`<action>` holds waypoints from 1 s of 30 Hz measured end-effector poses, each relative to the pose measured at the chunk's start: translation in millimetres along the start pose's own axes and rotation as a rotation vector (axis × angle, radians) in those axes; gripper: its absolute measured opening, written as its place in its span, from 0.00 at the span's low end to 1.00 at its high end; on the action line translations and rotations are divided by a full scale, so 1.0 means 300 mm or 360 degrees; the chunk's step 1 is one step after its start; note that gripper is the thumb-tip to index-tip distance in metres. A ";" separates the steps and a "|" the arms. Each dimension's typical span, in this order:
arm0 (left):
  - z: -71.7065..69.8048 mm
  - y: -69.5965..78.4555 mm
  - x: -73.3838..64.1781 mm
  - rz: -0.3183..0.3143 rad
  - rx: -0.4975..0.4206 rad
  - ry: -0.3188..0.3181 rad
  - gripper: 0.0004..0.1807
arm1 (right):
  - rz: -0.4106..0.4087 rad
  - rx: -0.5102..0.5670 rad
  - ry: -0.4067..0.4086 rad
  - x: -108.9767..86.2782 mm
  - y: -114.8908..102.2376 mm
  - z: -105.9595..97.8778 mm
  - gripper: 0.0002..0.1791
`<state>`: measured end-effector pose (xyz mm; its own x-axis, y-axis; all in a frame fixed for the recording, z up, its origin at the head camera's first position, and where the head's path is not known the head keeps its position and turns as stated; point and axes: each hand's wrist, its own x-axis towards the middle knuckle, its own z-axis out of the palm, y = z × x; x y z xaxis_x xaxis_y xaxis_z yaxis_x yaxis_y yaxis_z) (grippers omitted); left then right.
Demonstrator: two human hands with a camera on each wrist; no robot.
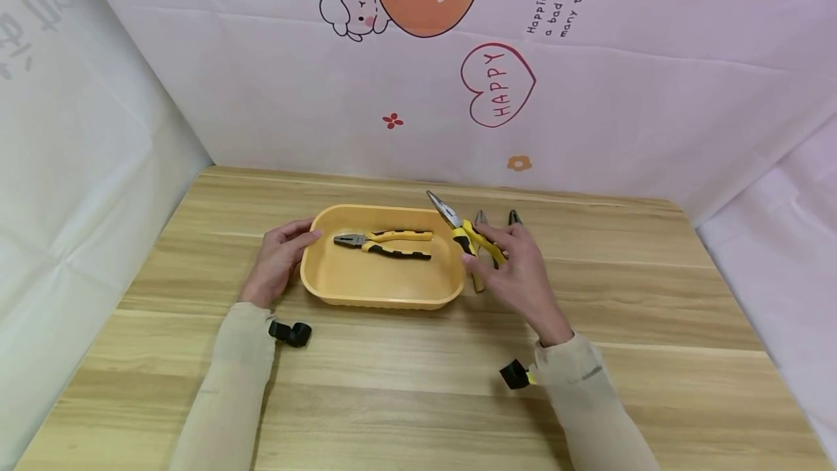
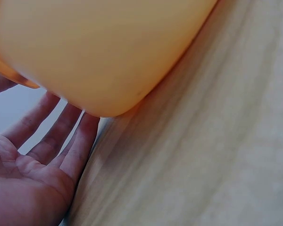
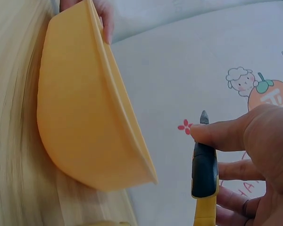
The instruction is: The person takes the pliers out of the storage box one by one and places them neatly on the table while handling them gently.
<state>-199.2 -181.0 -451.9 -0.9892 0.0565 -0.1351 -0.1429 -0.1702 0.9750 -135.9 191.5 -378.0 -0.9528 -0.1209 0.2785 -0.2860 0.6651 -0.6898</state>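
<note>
Thumb and fingers of my right hand (image 1: 519, 275) are clamped on the handles of long-nose pliers (image 1: 467, 227), thumb pressed along the near black-and-yellow grip, the handles spread somewhat apart. Nose points up and to the left, above the right end of the yellow tray (image 1: 366, 288); the tool appears held off the surface.

My left hand (image 1: 275, 260) pinches the tray's left end: thumb over the rim, the other fingers fairly straight against the outer wall.

In the tray: one pair of combination pliers (image 1: 369, 244), lying flat, nose left, handles right. On the wooden table (image 1: 405, 384), just right of the tray, a second grey-nosed pair (image 1: 481, 217), partly hidden by my hand; farther right, a black tool nose (image 1: 514, 217), its remainder hidden. White printed cloth (image 1: 425, 144) stands behind.

Step in hand, by my judgement: carrying the long-nose pair to the tray, left hand steadying. Next move would call for shifting left past the rim, levelling and lowering alongside the first pair, then loosening my grip.
</note>
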 end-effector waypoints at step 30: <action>0.000 0.003 -0.001 -0.0013 0.0006 0.0003 0.29 | 0.0192 -0.0223 0.0080 -0.026 0.162 -0.144 0.28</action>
<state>-199.1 -181.0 -451.0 -0.9881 0.0561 -0.1432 -0.1506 -0.1659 0.9746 -138.0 256.6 -384.9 -0.9720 0.0006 0.2351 -0.1498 0.7692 -0.6212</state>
